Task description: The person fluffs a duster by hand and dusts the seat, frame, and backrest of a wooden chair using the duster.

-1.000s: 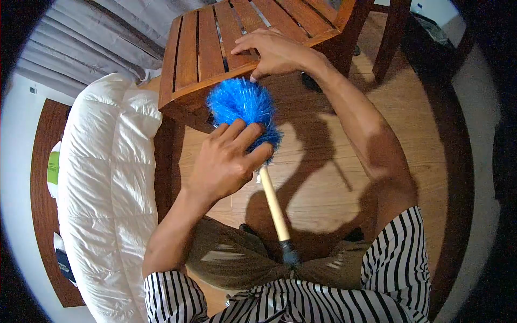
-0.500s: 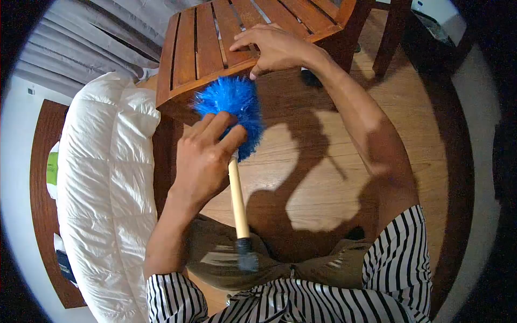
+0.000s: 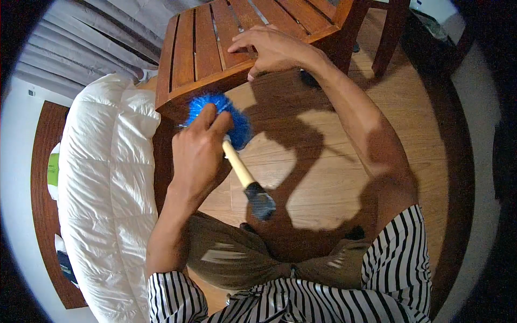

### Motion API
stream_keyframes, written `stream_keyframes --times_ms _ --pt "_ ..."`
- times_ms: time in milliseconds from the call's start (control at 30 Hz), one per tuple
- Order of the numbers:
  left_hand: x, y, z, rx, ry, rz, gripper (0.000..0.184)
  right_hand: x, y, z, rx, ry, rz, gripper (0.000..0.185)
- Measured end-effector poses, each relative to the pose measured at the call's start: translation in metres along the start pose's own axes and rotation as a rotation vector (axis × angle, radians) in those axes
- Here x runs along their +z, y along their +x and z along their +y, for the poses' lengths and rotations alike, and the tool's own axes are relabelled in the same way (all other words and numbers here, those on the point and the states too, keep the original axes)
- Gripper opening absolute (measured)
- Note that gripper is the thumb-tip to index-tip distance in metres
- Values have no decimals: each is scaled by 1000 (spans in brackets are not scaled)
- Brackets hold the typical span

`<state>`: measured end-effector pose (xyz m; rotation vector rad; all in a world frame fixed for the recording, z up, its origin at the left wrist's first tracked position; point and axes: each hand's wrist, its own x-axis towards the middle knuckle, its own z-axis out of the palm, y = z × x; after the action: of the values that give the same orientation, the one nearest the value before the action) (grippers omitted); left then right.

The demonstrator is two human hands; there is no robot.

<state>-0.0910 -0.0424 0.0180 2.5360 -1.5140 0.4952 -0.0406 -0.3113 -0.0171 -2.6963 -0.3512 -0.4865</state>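
My left hand (image 3: 198, 144) is closed round the upper part of a duster, whose blue bristly head (image 3: 237, 128) shows behind and beside my fingers. Its pale handle (image 3: 238, 164) slants down to the right, ending in a dark tip. The duster head is below the front edge of a slatted wooden bench (image 3: 204, 46); whether it touches the bench's underside cannot be seen. My right hand (image 3: 272, 49) is at the bench's front edge, fingers spread over the slats and thumb hanging down by the edge.
Left of me lies a thick white quilt (image 3: 102, 183) on a bed, with a brown headboard (image 3: 46, 215) beyond it. Grey curtains (image 3: 97, 37) hang behind. Wooden floor (image 3: 323, 199) carries my shadow. Dark wooden legs (image 3: 389, 40) stand right of the bench.
The duster has swung: its head moved down and left, and its handle's lower end moved up and to the right. My left hand shifted slightly left; my right hand stayed at the bench.
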Motion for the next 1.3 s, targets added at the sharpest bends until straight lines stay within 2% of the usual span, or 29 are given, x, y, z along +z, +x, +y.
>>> stream_keyframes --times_ms 67,100,200,233,333,433,667,733,833,900,967,1033,1133,1200,1300 --pt "-3 1 -3 -33 -97 88 15 -3 -1 -1 14 7 -13 78" --pt "-3 2 -8 -22 -159 114 25 -4 -2 -2 19 17 -19 78" --pt "-9 2 -13 -22 -215 149 29 -3 -1 -2 24 11 -27 78" --pt "-7 3 -22 114 -214 201 27 -3 0 -2 22 2 -26 78" --pt "-10 -1 -21 -112 -301 184 26 -5 1 -4 40 -2 -56 77" --pt "-9 -6 -19 -186 -435 305 22 -2 1 -3 32 8 -28 76" --pt "-10 -9 -23 -244 -425 466 25 -3 1 -3 39 -2 -44 76" --pt "-13 -9 -25 -196 -409 452 22 -3 0 -3 42 10 -38 76" --pt "-10 -7 -22 -255 -500 499 15 -3 0 -3 43 -5 -48 76" --pt "-5 -9 -29 -271 -584 444 14 -3 2 -2 36 8 -44 76" --pt "-1 -6 -34 -125 -501 411 14 -2 2 0 36 16 -42 76" --pt "-2 3 -34 173 -243 392 14 -3 1 -1 36 22 -43 76" --pt "9 -2 -16 43 -289 76 15 -5 1 -1 29 30 -44 76" --pt "16 -2 -5 170 -58 -43 23 -6 -1 -4 27 14 -35 76" --pt "33 -3 13 227 13 -56 17 -3 -1 -1 5 10 -15 74"
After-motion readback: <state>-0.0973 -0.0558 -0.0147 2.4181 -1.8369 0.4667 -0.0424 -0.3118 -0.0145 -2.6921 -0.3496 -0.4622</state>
